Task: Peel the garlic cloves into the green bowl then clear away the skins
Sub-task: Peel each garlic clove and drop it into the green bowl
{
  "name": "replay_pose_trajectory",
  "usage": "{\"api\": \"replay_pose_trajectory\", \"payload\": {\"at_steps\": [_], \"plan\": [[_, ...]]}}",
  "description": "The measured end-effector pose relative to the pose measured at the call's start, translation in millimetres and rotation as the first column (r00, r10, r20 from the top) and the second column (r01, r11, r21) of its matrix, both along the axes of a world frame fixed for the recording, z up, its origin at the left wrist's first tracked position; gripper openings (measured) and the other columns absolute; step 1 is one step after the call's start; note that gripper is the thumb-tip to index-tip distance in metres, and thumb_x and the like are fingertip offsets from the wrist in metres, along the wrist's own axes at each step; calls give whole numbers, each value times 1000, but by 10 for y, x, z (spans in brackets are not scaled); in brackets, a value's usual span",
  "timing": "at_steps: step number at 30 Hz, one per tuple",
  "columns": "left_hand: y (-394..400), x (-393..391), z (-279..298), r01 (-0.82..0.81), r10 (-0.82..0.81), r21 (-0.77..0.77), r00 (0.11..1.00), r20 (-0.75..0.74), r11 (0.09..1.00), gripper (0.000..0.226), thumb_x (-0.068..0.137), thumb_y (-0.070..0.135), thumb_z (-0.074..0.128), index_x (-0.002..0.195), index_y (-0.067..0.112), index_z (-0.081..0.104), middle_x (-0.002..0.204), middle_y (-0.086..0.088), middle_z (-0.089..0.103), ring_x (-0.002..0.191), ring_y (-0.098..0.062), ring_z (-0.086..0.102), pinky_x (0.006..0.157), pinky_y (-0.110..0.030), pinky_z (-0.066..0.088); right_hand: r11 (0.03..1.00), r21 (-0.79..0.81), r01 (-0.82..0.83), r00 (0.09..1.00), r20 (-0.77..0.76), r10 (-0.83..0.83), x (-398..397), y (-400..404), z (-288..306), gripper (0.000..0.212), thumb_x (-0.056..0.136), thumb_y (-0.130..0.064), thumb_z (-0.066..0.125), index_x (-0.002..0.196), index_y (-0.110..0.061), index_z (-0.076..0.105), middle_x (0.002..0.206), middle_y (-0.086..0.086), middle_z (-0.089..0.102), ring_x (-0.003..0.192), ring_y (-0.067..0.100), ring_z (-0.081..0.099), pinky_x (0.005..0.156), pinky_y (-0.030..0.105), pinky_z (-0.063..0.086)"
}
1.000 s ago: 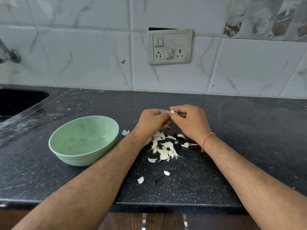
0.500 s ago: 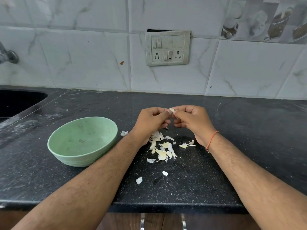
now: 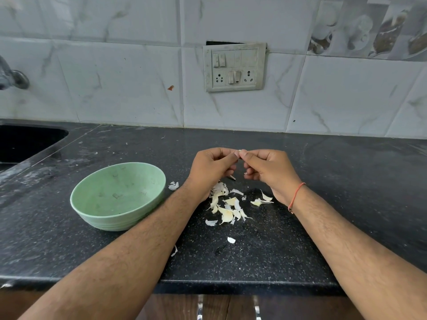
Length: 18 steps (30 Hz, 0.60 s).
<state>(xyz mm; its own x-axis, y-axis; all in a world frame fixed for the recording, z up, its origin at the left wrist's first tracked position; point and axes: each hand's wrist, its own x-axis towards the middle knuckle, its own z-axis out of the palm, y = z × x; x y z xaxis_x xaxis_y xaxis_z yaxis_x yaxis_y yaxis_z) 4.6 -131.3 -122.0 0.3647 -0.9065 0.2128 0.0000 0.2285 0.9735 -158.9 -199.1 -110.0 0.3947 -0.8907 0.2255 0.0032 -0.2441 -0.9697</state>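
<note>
My left hand [image 3: 211, 166] and my right hand [image 3: 269, 168] meet above the black counter and together pinch a small garlic clove [image 3: 239, 151] between thumbs and fingertips; only its pale tip shows. Beneath the hands lies a pile of garlic skins [image 3: 227, 205], with stray flakes [image 3: 231, 240] nearer me and one [image 3: 173, 185] beside the bowl. The green bowl [image 3: 119, 196] stands to the left of my left forearm, and I see no cloves inside it.
A black sink [image 3: 25, 140] is set into the counter at the far left, with a tap [image 3: 11, 77] above it. A switch and socket plate [image 3: 234, 66] hangs on the tiled wall. The counter's front edge [image 3: 242, 286] runs below my forearms.
The two hands have shifted only slightly, staying pinched together on the clove. The camera view has drifted a little; the bowl and skins lie as before.
</note>
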Motion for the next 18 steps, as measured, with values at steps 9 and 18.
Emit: {"api": "replay_pose_trajectory", "payload": {"at_steps": [9, 18], "plan": [[-4, -4, -33, -102, 138, -109, 902, 408, 989, 11, 99, 34, 75, 94, 31, 84, 73, 10, 75, 64, -3, 62, 66, -30, 57, 999, -36, -30, 992, -121, 26, -8, -42, -31, 27, 103, -35, 70, 95, -11, 80, 70, 1, 65, 64, 13, 59, 60, 32, 57], [18, 96, -12, -471, 277, -48, 431, 859, 881, 41, 107, 50, 41, 137, 35, 65, 145, 13, 58, 144, -17, 44, 125, -54, 19, 865, -488, 115, 899, -320, -300, -36, -54, -25, 24, 108, -40, 56, 99, -27, 75, 88, -13, 66, 74, 0, 57, 64, 14, 39]]}}
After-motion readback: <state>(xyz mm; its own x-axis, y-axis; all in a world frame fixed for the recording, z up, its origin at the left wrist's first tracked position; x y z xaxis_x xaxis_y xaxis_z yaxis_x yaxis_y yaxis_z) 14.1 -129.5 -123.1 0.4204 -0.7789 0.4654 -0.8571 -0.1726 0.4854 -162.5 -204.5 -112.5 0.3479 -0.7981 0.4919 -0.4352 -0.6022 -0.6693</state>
